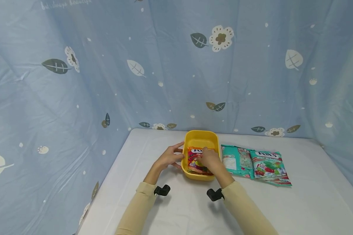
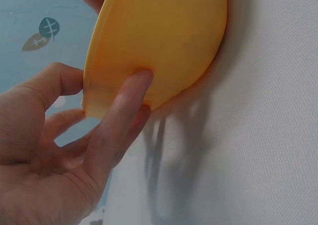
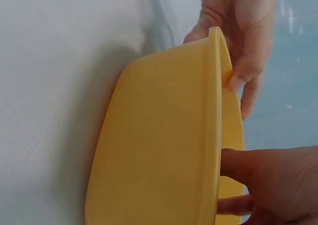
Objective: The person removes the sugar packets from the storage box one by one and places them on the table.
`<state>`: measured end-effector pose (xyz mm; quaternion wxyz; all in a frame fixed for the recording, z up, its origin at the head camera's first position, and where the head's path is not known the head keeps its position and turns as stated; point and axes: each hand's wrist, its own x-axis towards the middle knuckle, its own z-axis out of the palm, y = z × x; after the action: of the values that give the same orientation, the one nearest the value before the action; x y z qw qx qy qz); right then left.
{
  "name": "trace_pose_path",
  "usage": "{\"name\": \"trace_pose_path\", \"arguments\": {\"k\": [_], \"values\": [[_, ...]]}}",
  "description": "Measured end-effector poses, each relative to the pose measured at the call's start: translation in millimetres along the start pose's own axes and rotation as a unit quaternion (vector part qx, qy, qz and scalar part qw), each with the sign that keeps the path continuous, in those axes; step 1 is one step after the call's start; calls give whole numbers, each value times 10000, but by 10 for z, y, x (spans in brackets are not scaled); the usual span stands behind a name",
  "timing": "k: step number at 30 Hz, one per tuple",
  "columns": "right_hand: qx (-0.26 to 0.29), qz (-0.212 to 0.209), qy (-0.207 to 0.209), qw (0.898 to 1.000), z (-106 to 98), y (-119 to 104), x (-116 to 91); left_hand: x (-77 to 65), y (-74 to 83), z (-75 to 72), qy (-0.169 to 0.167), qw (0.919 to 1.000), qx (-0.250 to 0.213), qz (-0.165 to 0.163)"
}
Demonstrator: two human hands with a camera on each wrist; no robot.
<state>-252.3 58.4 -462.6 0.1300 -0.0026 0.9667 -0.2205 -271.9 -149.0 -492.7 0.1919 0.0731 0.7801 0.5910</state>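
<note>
A yellow plastic container [image 1: 200,134] stands on the table. Inside its near part lies a red and orange Fox's fruit candy packet [image 1: 195,162], face up. My left hand [image 1: 168,158] holds the container's left wall at the rim, some fingers spread against the outside [image 2: 164,36]. My right hand [image 1: 210,160] reaches in over the right rim, its fingers on the packet. From the right wrist, two separated fingers of this hand [image 3: 278,185] dip behind the rim, and the tips and packet are hidden by the container wall [image 3: 159,135].
To the right of the container lie a teal packet [image 1: 236,161], back side up, and a Fox's mint candy packet [image 1: 269,165], front side up, touching it. A blue curtain [image 1: 176,65] with leaves and flowers hangs behind the white table [image 1: 182,212].
</note>
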Motion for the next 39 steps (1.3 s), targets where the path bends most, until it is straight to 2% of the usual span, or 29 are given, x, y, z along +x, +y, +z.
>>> {"name": "trace_pose_path", "arguments": {"k": [8,17,25,32,39], "values": [[-215,242,111,9994,33,-57,2,-24,17,4,20,10000,36,-64],[-469,142,306,9983,27,-63,-32,-26,21,0,-13,10000,-14,-3],[-304,155,366,9987,16,-48,-56,-35,17,5,-11,10000,-26,12],[246,121,154,9995,-77,-30,-76,-39,17,12,-9,10000,-27,15],[276,-59,301,9991,-157,-49,-90,-33,-4,11,82,9999,75,-56]]}}
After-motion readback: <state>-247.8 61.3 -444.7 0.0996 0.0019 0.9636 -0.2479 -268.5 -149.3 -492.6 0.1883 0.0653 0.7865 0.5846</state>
